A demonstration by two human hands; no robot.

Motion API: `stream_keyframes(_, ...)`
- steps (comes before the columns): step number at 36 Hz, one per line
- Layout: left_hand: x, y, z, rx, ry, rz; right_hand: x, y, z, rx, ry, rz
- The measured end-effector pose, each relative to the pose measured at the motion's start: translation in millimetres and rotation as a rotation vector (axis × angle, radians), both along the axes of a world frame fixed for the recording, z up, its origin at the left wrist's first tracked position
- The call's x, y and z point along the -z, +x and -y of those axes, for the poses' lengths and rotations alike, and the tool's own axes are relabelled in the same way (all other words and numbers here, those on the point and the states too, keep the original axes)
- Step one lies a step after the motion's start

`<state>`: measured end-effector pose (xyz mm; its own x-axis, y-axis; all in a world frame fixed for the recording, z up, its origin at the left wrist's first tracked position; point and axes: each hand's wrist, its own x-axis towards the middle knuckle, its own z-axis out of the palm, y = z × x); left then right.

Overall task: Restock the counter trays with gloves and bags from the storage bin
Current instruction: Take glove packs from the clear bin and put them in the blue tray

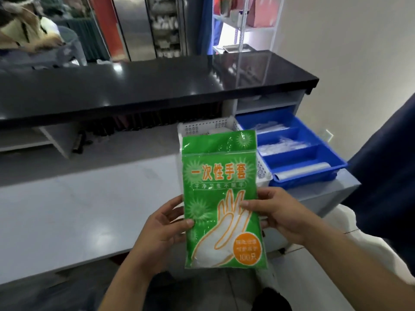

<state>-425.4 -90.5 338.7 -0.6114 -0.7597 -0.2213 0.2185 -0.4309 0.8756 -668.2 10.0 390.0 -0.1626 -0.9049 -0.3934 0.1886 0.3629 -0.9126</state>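
Holding: a person is gripping a green glove packet (221,198) upright in both hands above the near edge of the pale worktop (89,209); its printed face is turned to the camera
Left hand (166,227): is closing on the packet's left edge, thumb lying on the front
Right hand (276,214): is clasping the right edge, thumb pressing on the printed glove outline
Packet: is showing orange lettering, a white glove drawing and an orange disc marked 100 at the lower right; the top strip is looking sealed
White basket (202,129): is sitting on the worktop behind the packet, perforated walls showing; its contents are mostly hidden
Blue tray (314,162): is standing just beside the basket on the right, split into compartments; clear plastic items are lying in each, a roll-like one in the nearest
Black counter ledge (157,86): is running above and behind the worktop
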Motion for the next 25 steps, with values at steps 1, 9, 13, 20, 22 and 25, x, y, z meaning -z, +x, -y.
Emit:
stream_keyframes(1, -3.5, -14.4, 5.1, 0.004, -0.018, 0.001, -1.6, -13.2, 4.3, 0.017, -0.024, -0.016)
stream_keyframes(9, -15.3, -154.7, 49.1, -0.025, -0.106, 0.017, -19.2, -158.6, 47.0, -0.003, -0.174, -0.045)
stream_keyframes(13, -22.2, -228.7, 66.2, -0.059, -0.164, 0.076, -23.9, -233.0, 70.0, -0.012, -0.220, -0.106)
stream_keyframes(20, -27.8, -335.0, 84.1, -0.170, -0.229, 0.184, -40.6, -335.9, 109.9, -0.002, -0.380, -0.246)
stream_keyframes(22, -24.1, -354.7, 89.1, -0.214, -0.242, 0.242, -44.6, -359.7, 119.8, -0.007, -0.411, -0.327)
stream_keyframes(25, -17.8, -377.9, 97.9, -0.248, -0.314, 0.392, -48.5, -391.9, 129.5, -0.012, -0.454, -0.579)
